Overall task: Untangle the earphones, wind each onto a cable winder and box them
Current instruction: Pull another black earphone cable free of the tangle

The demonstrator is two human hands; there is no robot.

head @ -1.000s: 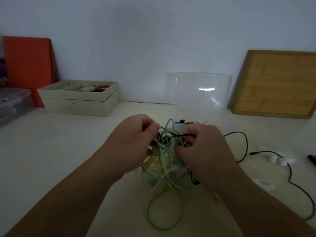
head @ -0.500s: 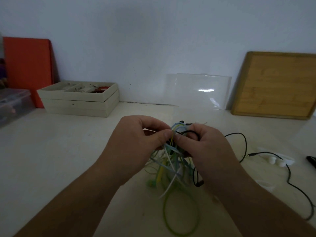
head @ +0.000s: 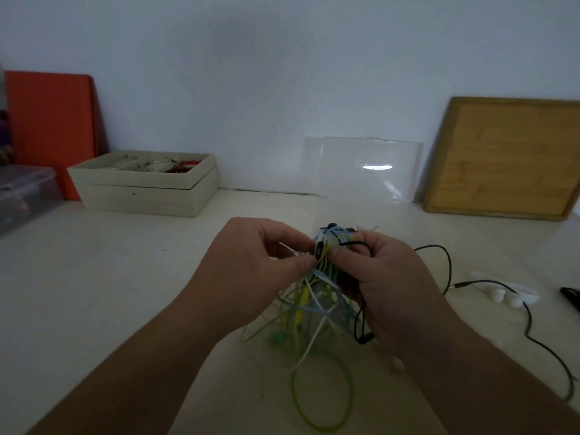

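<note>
A tangle of earphone cables [head: 317, 302], green, pale blue, white, yellow and black, hangs between my two hands above the table. My left hand [head: 251, 265] pinches the top of the knot with thumb and fingers. My right hand [head: 386, 277] pinches it from the other side, with a black cable [head: 445, 262] looping out over its back. A green loop [head: 320, 400] trails onto the table below. White cable winders [head: 505, 293] lie at the right, with the black cable running past them.
A beige compartment box [head: 144, 186] with small items sits at the back left. An orange board [head: 50, 120], a clear plastic box [head: 364, 167] and a wooden board [head: 505, 158] lean on the wall. A clear bin [head: 22, 196] is at far left, a dark object [head: 571, 296] at far right.
My hands have come together on the top of the knot and lifted it slightly. The green loop on the table has shifted to the right.
</note>
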